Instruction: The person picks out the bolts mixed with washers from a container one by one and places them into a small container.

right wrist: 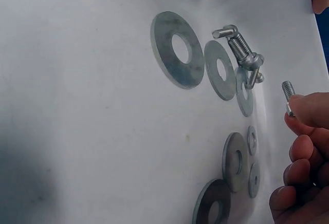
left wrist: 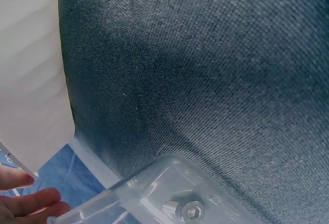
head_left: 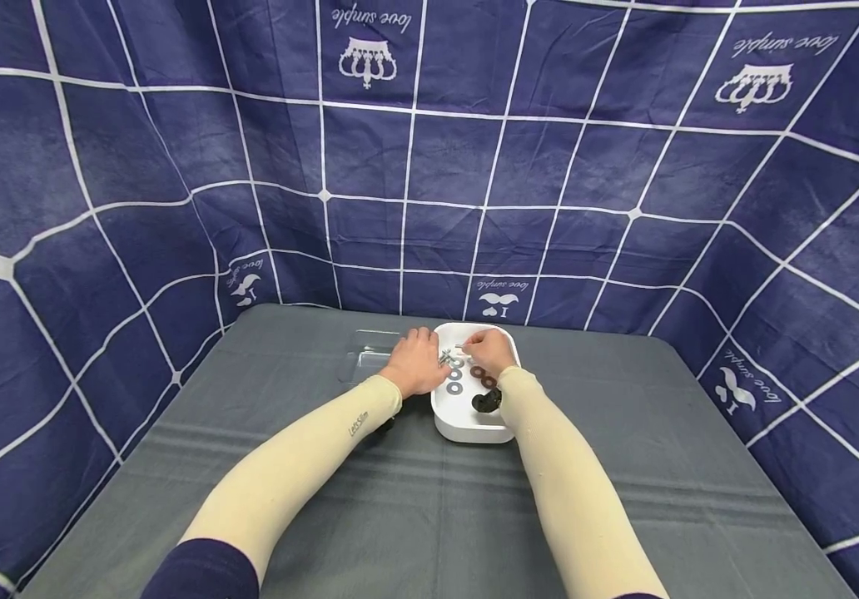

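The right hand point(head_left: 491, 348) pinches a small silver threaded metal bolt point(right wrist: 288, 90) over the far part of a white rounded-rectangular tray point(head_left: 474, 434), beyond flat grey metal washers point(right wrist: 165, 54); the left hand point(head_left: 416, 362) lies at its left rim, whether gripping I cannot tell.

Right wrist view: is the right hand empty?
No, the right hand pinches a small metal bolt with its thread plainly showing.
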The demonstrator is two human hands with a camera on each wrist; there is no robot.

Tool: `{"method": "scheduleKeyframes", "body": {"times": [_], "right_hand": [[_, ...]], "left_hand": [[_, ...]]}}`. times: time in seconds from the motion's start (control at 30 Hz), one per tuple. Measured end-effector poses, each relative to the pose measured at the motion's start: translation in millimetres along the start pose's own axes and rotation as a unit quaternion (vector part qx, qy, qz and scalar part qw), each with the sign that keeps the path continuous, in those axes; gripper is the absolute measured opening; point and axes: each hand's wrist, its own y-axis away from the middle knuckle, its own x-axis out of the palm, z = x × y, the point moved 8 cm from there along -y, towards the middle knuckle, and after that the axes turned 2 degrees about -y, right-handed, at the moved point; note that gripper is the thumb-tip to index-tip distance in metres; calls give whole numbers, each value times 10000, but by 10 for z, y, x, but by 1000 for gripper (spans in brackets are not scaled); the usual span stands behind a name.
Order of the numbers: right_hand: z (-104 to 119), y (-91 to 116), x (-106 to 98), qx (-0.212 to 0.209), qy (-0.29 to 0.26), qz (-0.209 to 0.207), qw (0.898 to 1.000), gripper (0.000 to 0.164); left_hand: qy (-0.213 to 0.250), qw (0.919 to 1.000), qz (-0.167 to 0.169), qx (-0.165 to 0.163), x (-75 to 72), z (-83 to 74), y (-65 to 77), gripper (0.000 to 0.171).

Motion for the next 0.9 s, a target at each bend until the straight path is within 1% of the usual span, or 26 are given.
{"method": "scheduleKeyframes", "body": {"times": [0.13,0.37,0.53,0.63,0.73,0.9], "right_hand": [[38,-5,-20,-176,98,-110,9997,12],[175,-16,-73,-523,171,-195,9983,15],[287,6,-116,-797,199,-240,9963,15],[347,22,-141,-968,210,-271,9947,15],[375,21,-154,-1044,240,-255,9939,17],[442,45,-188,-1036,218,-172,9942,19]], "left_hand": [[4,10000,30,-2,10,13,11,64],[-94,9999,-3,50,-28,54,7,60],[-49,9999,-87,74,-36,90,-1,58],[-120,9998,-155,54,-53,114,7,59],[-189,9997,-161,24,-75,145,19,60],[-205,9996,-208,-15,-127,234,51,58]]}}
